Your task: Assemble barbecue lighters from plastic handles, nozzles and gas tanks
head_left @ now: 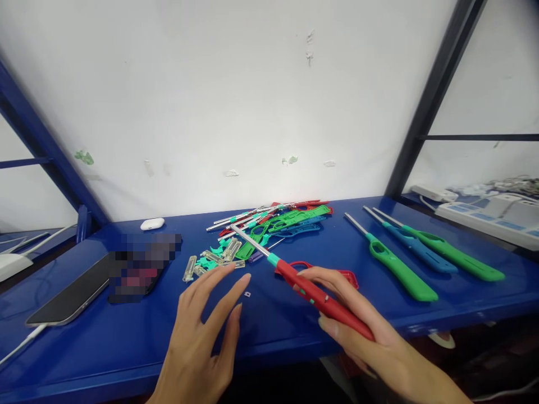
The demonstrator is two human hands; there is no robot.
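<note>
My right hand (357, 320) grips a red long-necked lighter (322, 300) by its handle, its metal tube tilted up and to the left with a teal collar at the base. Under it on the table lies a red handle shell (348, 277), partly covered. My left hand (206, 325) holds nothing, its fingers apart, just in front of a cluster of clear fuel tanks (231, 251) and small teal pieces (219, 248). A tiny light-coloured part (247, 294) sits on the table to the right of its fingertips. Behind is a heap of green handle shells (290, 220) and metal tubes.
At right lie a green lighter (402, 272), a blue lighter (425, 251) and another green lighter (463, 258). A phone with a cable (69, 294), a partly blurred dark item (145, 269) and a white earbud case (152, 224) are at left. Power strips (488, 221) stand beyond the right post.
</note>
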